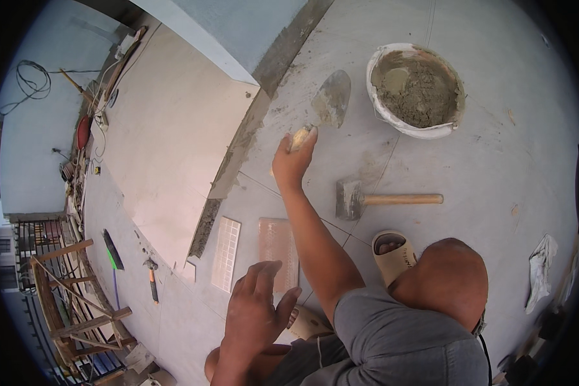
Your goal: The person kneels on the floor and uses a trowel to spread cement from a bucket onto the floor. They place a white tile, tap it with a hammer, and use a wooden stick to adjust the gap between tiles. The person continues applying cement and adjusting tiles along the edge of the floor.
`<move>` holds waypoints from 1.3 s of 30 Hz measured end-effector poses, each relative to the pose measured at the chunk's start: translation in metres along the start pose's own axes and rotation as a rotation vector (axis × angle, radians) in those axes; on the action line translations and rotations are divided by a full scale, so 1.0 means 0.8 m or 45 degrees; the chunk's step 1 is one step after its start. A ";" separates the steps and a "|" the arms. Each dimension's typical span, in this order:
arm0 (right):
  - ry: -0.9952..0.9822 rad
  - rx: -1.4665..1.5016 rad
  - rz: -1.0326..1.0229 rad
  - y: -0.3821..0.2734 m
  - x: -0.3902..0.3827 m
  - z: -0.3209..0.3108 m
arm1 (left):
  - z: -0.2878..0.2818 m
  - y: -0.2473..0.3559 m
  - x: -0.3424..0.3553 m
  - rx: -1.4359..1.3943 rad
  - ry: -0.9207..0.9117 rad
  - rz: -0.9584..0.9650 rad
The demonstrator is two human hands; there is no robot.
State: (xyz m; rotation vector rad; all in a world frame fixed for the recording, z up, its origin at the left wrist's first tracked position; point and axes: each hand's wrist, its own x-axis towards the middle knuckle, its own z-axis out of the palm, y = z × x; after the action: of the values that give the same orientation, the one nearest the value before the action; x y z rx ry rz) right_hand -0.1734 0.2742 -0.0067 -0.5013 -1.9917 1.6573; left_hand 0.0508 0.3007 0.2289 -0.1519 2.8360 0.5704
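Note:
My right hand (292, 161) is wrapped round the wooden handle of a trowel (332, 100). Its broad metal blade, smeared with mortar, points away from me, low over the grey tiled floor. My left hand (257, 307) is raised near my knees, fingers apart, with nothing in it. Just beyond it lie a small pinkish tile (275, 241) and a narrow patterned tile (226, 253). To the left of the trowel, large pale tiles (167, 122) form a raised surface, with grey mortar (206, 226) showing along its edge.
A white bucket (372, 116) of wet mortar stands at the far right. A mallet (349, 201) with a wooden handle lies nearer me. On the left are a hammer (152, 281), a broom (112, 249) and a wooden sawhorse (64, 309). A wall corner (251, 80) juts in beyond.

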 end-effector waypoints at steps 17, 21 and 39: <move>-1.036 0.846 1.344 0.084 -0.148 0.056 | -0.010 -0.023 -0.039 -0.031 0.021 -0.112; -1.136 1.012 1.454 0.083 -0.180 0.059 | -0.016 -0.031 -0.052 -0.043 0.031 -0.163; -1.425 1.019 1.535 0.052 -0.289 0.018 | -0.017 -0.046 -0.078 -0.079 0.069 -0.185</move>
State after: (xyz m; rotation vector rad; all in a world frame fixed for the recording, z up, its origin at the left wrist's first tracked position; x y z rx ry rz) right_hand 0.0034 0.1385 -0.0814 -0.5185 -1.1927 3.8774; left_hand 0.1134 0.2650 0.2438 -0.3863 2.8298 0.6314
